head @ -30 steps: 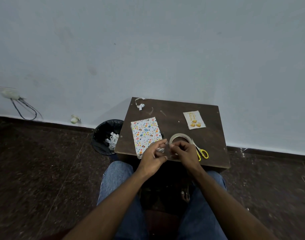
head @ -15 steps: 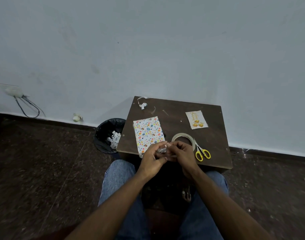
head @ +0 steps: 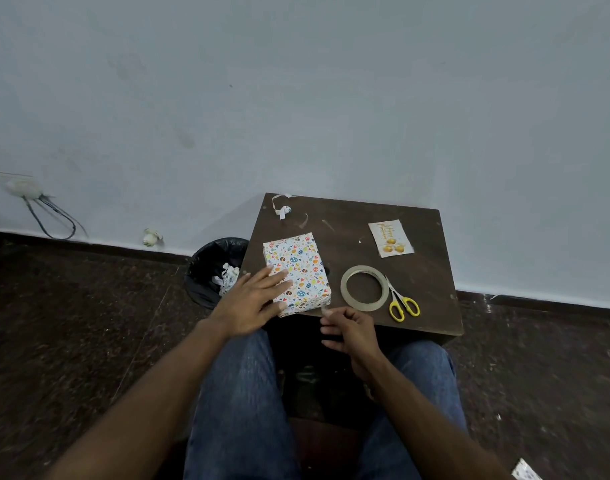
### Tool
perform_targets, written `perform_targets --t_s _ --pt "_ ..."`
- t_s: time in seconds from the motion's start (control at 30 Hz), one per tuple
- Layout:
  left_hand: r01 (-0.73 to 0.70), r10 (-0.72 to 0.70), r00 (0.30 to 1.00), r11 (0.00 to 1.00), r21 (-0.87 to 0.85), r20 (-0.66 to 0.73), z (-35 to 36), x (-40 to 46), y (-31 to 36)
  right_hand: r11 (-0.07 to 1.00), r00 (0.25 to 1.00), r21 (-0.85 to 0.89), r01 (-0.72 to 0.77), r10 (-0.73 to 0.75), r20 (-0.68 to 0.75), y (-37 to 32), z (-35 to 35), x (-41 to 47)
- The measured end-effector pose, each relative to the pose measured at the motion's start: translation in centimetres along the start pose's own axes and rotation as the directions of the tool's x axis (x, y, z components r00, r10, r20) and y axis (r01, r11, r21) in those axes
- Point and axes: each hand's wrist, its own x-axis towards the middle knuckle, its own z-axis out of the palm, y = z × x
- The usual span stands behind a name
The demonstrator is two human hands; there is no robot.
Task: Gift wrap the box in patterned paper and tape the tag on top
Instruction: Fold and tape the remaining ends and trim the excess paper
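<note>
The box [head: 298, 268], wrapped in white paper with a colourful pattern, lies on the left part of the small dark table [head: 424, 306]. My left hand [head: 253, 299] rests on the box's near left corner with fingers spread and straight. My right hand [head: 348, 332] sits at the table's near edge, just right of the box, fingers curled, pinching a small piece of clear tape. The tape roll [head: 365, 288] lies flat right of the box. The tag [head: 390, 238], pale with gold print, lies at the far right of the table.
Yellow-handled scissors [head: 402, 301] lie right of the tape roll. Paper scraps [head: 282, 209] lie at the table's far left corner. A black bin [head: 215, 268] with paper offcuts stands on the floor left of the table. My knees are under the table's near edge.
My hands have parted. The left hand moved left onto the box. The right hand dropped back to the table's near edge with the tape piece.
</note>
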Motion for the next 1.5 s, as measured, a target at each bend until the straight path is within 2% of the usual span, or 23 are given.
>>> perform_targets --t_s 0.1,0.2,0.33,0.47,0.6,0.77,0.83,1.0,1.13,1.23,1.5 --pt "-0.061 0.056 0.996 0.996 0.066 0.064 -0.4 0.1 -0.8 0.998 0.998 -0.008 -0.057 0.057 0.001 0.6 0.6 -0.1" --pt "-0.024 0.02 0.999 0.991 0.129 0.028 -0.7 0.3 -0.3 0.995 0.995 0.015 -0.1 0.1 0.001 0.8 1.2 -0.2" --pt "0.064 -0.041 0.992 0.979 0.192 -0.122 -0.4 0.6 2.4 0.987 0.99 0.084 -0.139 0.138 0.011 0.9 1.4 -0.3" --pt "0.127 -0.09 0.959 0.984 0.125 -0.269 1.0 1.0 4.6 0.967 0.986 0.195 -0.167 0.169 0.004 1.2 1.2 -0.3" --pt "0.188 -0.154 0.941 0.978 0.088 -0.301 1.9 1.0 6.0 0.923 0.973 0.314 -0.224 0.232 0.01 1.7 1.2 -0.2" --pt "0.117 -0.043 0.908 0.981 0.152 -0.418 2.7 0.6 5.6 0.866 0.955 0.424 -0.265 0.297 -0.008 2.5 1.7 0.1" --pt "0.154 -0.06 0.9 0.971 0.185 -0.431 3.3 0.8 6.0 0.858 0.956 0.451 -0.245 0.292 -0.038 2.8 1.7 0.2" --pt "0.33 -0.223 0.854 0.931 0.156 -0.47 4.6 1.4 8.4 0.88 0.962 0.44 -0.18 0.25 -0.108 2.7 0.9 0.3" --pt "0.396 -0.294 0.818 0.911 0.113 -0.494 5.7 1.5 9.1 0.895 0.961 0.412 -0.171 0.244 -0.131 2.8 -0.1 0.1" --pt "0.396 -0.313 0.808 0.916 0.066 -0.499 6.2 1.5 9.0 0.902 0.961 0.394 -0.175 0.244 -0.133 3.1 -0.5 0.1" --pt "0.384 -0.3 0.836 0.918 0.1 -0.459 6.1 1.1 8.7 0.907 0.965 0.379 -0.184 0.24 -0.105 3.2 0.0 0.4"
